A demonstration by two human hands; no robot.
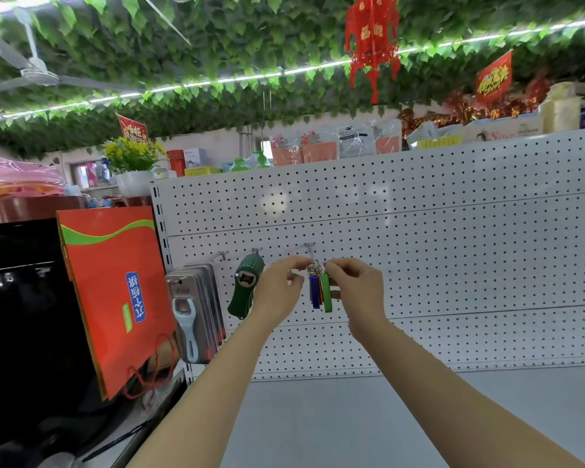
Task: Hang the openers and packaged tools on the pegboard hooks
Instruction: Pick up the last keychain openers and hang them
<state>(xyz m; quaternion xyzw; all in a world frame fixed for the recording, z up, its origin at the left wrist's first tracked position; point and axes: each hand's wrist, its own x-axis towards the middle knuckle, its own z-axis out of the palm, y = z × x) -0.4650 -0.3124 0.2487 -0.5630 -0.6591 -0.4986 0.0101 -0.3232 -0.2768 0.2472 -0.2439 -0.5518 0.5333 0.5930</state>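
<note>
One white pegboard carries three hooks in a row. On the left hook hangs a stack of packaged tools, long axis vertical; on the middle hook one green cucumber-shaped opener, leaning slightly left at the bottom. Under the third hook, a bunch of flat key-ring openers, blue, red and green, hangs straight down. The left hand and right hand pinch narrowly at its rings.
</note>
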